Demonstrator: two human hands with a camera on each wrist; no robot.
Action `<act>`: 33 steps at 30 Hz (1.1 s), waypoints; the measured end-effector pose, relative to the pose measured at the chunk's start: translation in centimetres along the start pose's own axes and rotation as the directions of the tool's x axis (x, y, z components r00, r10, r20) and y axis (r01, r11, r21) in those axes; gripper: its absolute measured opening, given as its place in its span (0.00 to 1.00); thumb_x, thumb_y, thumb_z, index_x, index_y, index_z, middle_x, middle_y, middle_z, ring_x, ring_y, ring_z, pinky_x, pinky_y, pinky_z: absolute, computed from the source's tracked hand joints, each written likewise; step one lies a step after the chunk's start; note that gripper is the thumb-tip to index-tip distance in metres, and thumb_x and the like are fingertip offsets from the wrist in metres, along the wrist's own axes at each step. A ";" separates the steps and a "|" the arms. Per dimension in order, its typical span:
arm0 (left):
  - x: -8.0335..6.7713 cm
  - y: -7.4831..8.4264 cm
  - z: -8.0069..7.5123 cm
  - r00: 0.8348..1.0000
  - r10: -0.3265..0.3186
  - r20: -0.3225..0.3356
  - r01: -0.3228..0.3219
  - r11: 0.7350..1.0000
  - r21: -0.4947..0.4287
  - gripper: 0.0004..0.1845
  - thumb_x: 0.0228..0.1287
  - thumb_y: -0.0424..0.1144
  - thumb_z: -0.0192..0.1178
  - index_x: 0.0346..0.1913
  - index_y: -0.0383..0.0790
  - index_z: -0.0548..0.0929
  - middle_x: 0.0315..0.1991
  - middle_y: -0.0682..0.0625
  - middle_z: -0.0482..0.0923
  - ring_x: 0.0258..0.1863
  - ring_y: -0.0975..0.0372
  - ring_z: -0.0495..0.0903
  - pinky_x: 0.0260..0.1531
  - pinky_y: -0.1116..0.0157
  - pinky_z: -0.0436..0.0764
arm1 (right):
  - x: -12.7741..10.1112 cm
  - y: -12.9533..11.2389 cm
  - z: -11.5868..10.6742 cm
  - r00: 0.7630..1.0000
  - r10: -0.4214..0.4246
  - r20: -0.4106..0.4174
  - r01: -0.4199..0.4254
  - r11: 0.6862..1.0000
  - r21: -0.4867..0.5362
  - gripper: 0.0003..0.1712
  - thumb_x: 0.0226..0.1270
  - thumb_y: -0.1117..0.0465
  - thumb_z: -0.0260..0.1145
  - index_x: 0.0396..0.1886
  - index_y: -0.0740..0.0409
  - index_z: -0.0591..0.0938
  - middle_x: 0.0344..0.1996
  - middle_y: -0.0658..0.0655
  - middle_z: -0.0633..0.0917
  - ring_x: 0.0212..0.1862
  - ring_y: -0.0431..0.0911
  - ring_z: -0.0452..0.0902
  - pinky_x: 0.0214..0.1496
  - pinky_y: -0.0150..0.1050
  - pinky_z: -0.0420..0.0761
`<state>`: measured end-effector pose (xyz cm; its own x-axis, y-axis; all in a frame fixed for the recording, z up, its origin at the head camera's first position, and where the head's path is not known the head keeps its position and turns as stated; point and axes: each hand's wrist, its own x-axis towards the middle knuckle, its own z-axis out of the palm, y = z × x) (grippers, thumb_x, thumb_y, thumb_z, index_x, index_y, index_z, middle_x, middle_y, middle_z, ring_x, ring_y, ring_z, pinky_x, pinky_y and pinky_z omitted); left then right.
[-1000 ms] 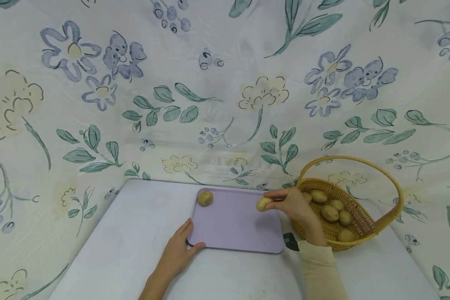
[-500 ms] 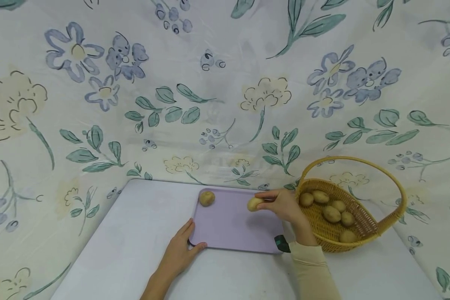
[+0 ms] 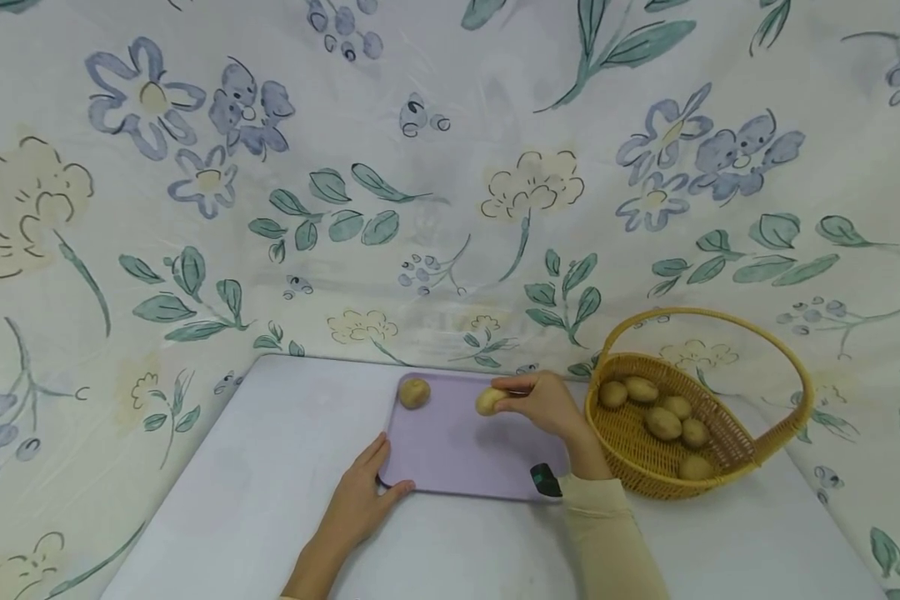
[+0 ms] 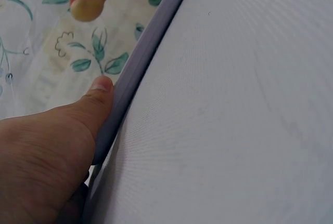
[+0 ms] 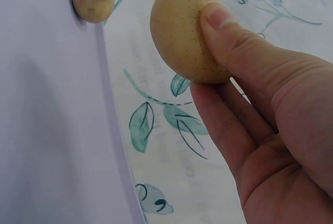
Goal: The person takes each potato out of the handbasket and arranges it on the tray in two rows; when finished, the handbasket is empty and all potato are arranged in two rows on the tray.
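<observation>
My right hand [image 3: 546, 407] pinches a potato [image 3: 487, 402] between thumb and fingers, above the lilac tray [image 3: 450, 462]. The right wrist view shows this potato [image 5: 179, 31] close up, thumb on its side and fingers beneath. Another potato [image 3: 414, 393] rests in the tray's far left corner. At the near left corner, my left hand [image 3: 354, 504] spans the tray, fingers straight along its left side and thumb on the front edge. In the left wrist view, that thumb lies against the tray's rim [image 4: 132, 73].
A wicker basket [image 3: 645, 479] with a tall arched handle stands right of the tray, several potatoes [image 3: 663, 423] inside. The white table [image 3: 247, 500] meets a floral cloth backdrop [image 3: 450, 225]. A small black device [image 3: 546, 480] sits at the right wrist.
My right hand has moved left over the tray with the potato, away from the basket. The left hand stays at the tray's corner, and the other potato has not moved.
</observation>
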<state>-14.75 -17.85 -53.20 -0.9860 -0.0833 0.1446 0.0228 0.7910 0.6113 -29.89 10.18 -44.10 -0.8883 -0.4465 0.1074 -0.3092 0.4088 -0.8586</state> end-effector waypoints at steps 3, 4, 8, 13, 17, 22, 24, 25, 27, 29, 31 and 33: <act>0.0 -0.1 0.0 1.000 0.002 0.003 -0.002 1.000 0.001 0.47 0.53 0.59 0.65 0.68 0.32 0.63 0.73 0.45 0.58 0.71 0.50 0.59 0.71 0.51 0.61 | 0.4 -0.1 0.4 1.000 0.010 -0.013 -0.010 1.000 0.001 0.22 0.47 0.56 0.76 0.46 0.51 0.86 0.46 0.52 0.87 0.48 0.43 0.84 0.46 0.30 0.85; 0.1 -0.1 0.0 1.000 0.003 0.002 -0.003 1.000 0.005 0.47 0.53 0.60 0.65 0.68 0.32 0.63 0.73 0.45 0.58 0.71 0.49 0.59 0.70 0.51 0.62 | 0.5 -0.3 0.4 1.000 0.012 -0.014 -0.012 1.000 0.008 0.22 0.48 0.57 0.76 0.46 0.51 0.86 0.47 0.53 0.87 0.48 0.43 0.84 0.46 0.30 0.84; 0.2 -0.3 0.1 1.000 0.008 -0.005 -0.008 1.000 0.011 0.47 0.52 0.60 0.65 0.68 0.32 0.63 0.72 0.45 0.58 0.71 0.50 0.60 0.70 0.52 0.62 | 0.6 -1.4 0.7 1.000 0.011 -0.009 -0.011 0.999 0.052 0.22 0.49 0.61 0.76 0.47 0.57 0.85 0.47 0.58 0.86 0.49 0.48 0.84 0.46 0.31 0.85; 0.2 -0.3 0.1 1.000 0.007 -0.006 -0.007 1.000 0.002 0.47 0.52 0.59 0.65 0.68 0.32 0.63 0.72 0.45 0.58 0.71 0.49 0.59 0.71 0.51 0.61 | 1.2 -1.2 1.4 1.000 0.012 -0.016 -0.010 0.997 0.077 0.22 0.49 0.63 0.75 0.47 0.58 0.85 0.47 0.59 0.86 0.50 0.50 0.83 0.48 0.33 0.85; 0.2 -0.2 0.1 1.000 0.009 -0.005 -0.009 1.000 -0.001 0.47 0.53 0.59 0.65 0.68 0.31 0.63 0.72 0.44 0.58 0.71 0.49 0.60 0.70 0.51 0.62 | 2.0 0.2 2.2 0.999 0.035 -0.039 -0.032 0.997 0.069 0.22 0.47 0.58 0.77 0.46 0.53 0.86 0.46 0.54 0.87 0.50 0.45 0.83 0.48 0.32 0.84; 0.3 -0.3 0.1 1.000 0.007 -0.006 -0.007 1.000 0.011 0.47 0.52 0.59 0.65 0.68 0.32 0.63 0.72 0.44 0.58 0.71 0.49 0.59 0.71 0.51 0.62 | 2.6 0.6 2.9 0.997 0.042 -0.064 -0.036 0.996 0.081 0.22 0.45 0.56 0.77 0.44 0.51 0.87 0.45 0.52 0.87 0.48 0.43 0.84 0.48 0.33 0.85; 0.3 -0.4 0.0 1.000 0.007 -0.007 -0.006 1.000 0.009 0.47 0.52 0.59 0.65 0.68 0.32 0.63 0.73 0.45 0.58 0.71 0.49 0.59 0.71 0.51 0.61 | 2.8 0.6 3.3 0.997 0.044 -0.067 -0.037 0.994 0.104 0.21 0.45 0.58 0.77 0.44 0.51 0.87 0.45 0.52 0.87 0.48 0.43 0.84 0.48 0.33 0.85; 0.3 -0.4 0.0 1.000 0.007 -0.008 -0.006 1.000 0.011 0.47 0.52 0.60 0.65 0.68 0.32 0.63 0.73 0.45 0.58 0.71 0.49 0.59 0.70 0.51 0.61 | 2.9 0.6 3.4 0.997 0.046 -0.067 -0.038 0.992 0.116 0.21 0.45 0.58 0.77 0.43 0.52 0.87 0.45 0.53 0.87 0.48 0.44 0.84 0.48 0.33 0.85; 0.3 -0.5 0.1 1.000 0.006 -0.008 -0.006 1.000 0.007 0.47 0.52 0.60 0.65 0.68 0.32 0.63 0.73 0.44 0.58 0.71 0.49 0.59 0.70 0.51 0.61 | 3.1 0.7 3.7 0.996 0.052 -0.068 -0.042 0.989 0.141 0.21 0.44 0.59 0.77 0.43 0.53 0.87 0.46 0.53 0.87 0.48 0.44 0.84 0.47 0.33 0.85; 0.2 -0.5 0.1 1.000 0.005 -0.004 -0.005 1.000 0.008 0.48 0.52 0.60 0.65 0.68 0.32 0.63 0.73 0.44 0.58 0.71 0.49 0.59 0.71 0.51 0.61 | 3.2 0.9 4.0 0.995 0.061 -0.075 -0.048 0.986 0.158 0.21 0.44 0.60 0.77 0.43 0.53 0.87 0.46 0.54 0.87 0.48 0.44 0.84 0.47 0.32 0.85; 0.2 -0.4 0.2 1.000 0.001 0.002 -0.001 1.000 0.006 0.48 0.53 0.60 0.64 0.68 0.32 0.63 0.73 0.44 0.57 0.72 0.49 0.59 0.71 0.51 0.61 | 3.4 1.1 4.1 0.994 0.068 -0.086 -0.053 0.986 0.159 0.21 0.43 0.60 0.77 0.42 0.53 0.87 0.45 0.53 0.87 0.48 0.43 0.84 0.46 0.32 0.85; 0.1 -0.3 0.2 1.000 0.001 0.006 -0.001 1.000 0.000 0.47 0.53 0.60 0.64 0.68 0.32 0.63 0.73 0.44 0.57 0.72 0.49 0.59 0.71 0.51 0.61 | 3.5 1.3 4.3 0.993 0.069 -0.096 -0.053 0.986 0.160 0.20 0.43 0.60 0.78 0.42 0.52 0.88 0.44 0.53 0.88 0.47 0.44 0.84 0.46 0.32 0.85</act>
<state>-14.92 -17.95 -53.54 -0.9869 -0.0793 0.1407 0.0235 0.7913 0.6110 -31.94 5.75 -46.95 -0.9362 -0.3381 0.0954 -0.2031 0.2995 -0.9322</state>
